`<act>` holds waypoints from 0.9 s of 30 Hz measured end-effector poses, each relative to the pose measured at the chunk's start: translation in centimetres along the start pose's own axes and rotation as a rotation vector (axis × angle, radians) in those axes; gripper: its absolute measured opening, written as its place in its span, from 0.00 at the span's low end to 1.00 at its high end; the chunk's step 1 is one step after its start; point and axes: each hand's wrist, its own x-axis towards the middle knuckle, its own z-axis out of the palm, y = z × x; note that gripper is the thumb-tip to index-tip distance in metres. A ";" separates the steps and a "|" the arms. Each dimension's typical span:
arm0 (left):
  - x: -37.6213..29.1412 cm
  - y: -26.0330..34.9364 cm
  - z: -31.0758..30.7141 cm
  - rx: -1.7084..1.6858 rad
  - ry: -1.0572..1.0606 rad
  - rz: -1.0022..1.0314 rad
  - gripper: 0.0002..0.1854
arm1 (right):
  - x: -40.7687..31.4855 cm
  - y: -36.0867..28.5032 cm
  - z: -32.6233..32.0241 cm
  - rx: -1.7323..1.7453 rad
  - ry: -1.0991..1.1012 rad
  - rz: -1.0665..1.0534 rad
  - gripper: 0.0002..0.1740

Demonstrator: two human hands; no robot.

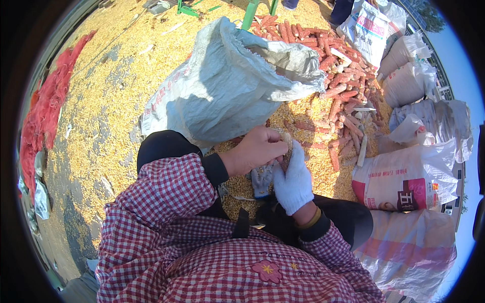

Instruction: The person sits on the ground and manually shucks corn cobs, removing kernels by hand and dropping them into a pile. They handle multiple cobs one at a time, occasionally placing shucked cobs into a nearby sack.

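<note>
A corn cob (pixel 287 142) is held upright between my two hands, above the gap between my knees. My right hand (pixel 293 181), in a white knit glove, wraps around its lower part. Bare and curled, my left hand (pixel 253 149) presses its thumb and fingers against the cob's left side. Both hands hide much of the cob. Beneath them, a greyish glove (pixel 261 181) lies among loose corn kernels. A large pale woven sack (pixel 219 87) rests just beyond my left hand, its mouth facing right.
Reddish stripped cobs (pixel 343 81) are heaped beyond the sack and to its right. Yellow kernels (pixel 102 140) cover the ground. Filled sacks (pixel 401 178) line the right side. Red netting (pixel 49 110) lies far left, and green metal legs (pixel 250 15) stand at the top near another person's legs (pixel 342 13).
</note>
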 end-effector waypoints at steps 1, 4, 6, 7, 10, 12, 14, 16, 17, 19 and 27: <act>0.0 -0.1 0.0 0.041 0.005 0.041 0.09 | 0.0 0.0 0.0 0.008 0.008 -0.020 0.37; 0.0 -0.9 -0.2 0.109 0.034 0.146 0.10 | -0.1 0.4 0.4 0.039 0.022 -0.085 0.38; 0.1 -1.4 0.0 0.081 0.070 0.194 0.10 | -0.1 0.3 0.2 0.062 0.005 -0.038 0.38; 0.1 -1.4 -0.1 0.075 0.062 0.188 0.10 | -0.1 0.3 0.2 0.074 -0.005 -0.015 0.38; 0.1 -0.9 0.0 0.106 0.049 0.194 0.10 | 0.2 0.5 0.0 0.123 -0.007 -0.026 0.38; -0.1 -0.5 0.2 0.191 0.067 0.229 0.11 | 0.2 0.8 0.2 0.122 0.009 -0.034 0.38; 0.1 -0.8 0.1 0.206 0.053 0.227 0.11 | 0.1 1.1 0.3 0.127 0.022 -0.063 0.38; 0.2 -0.9 0.0 0.256 0.052 0.279 0.11 | 0.2 1.1 0.3 0.136 0.039 -0.111 0.38; 0.2 -0.9 -0.1 0.298 0.060 0.331 0.11 | 0.1 0.8 0.0 0.272 -0.022 -0.016 0.37; 0.0 -0.8 -0.2 0.361 0.080 0.375 0.10 | 0.0 -0.7 -0.9 0.549 -0.156 0.172 0.37; 1.6 -2.4 -1.4 0.734 0.242 0.725 0.15 | 0.4 1.0 -0.5 0.123 0.061 -0.043 0.38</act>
